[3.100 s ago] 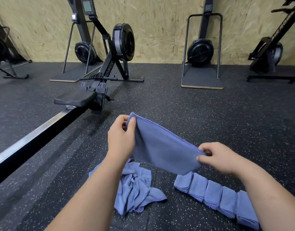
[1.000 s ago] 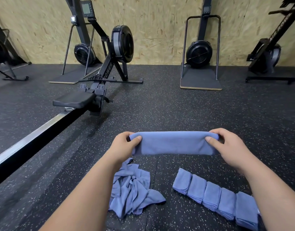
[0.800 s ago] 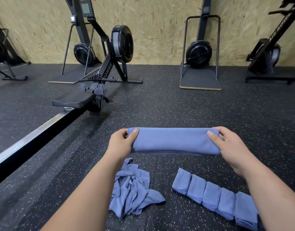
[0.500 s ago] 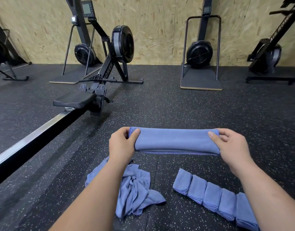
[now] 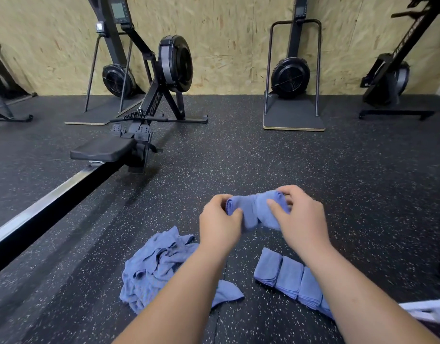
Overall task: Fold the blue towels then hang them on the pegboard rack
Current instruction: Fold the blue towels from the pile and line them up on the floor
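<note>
Nearest, at right, folded blue towels lie in a row on the speckled black floor, apart from the crumpled heap of blue towels at left, probably to separate finished ones. Beyond, the left hand and right hand each pinch an end of one narrow blue towel, ends close together, I think to halve it. Far left stands a black rowing machine

Two hands, one held towel, one crumpled heap, at least three folded towels, one rowing machine.
</note>
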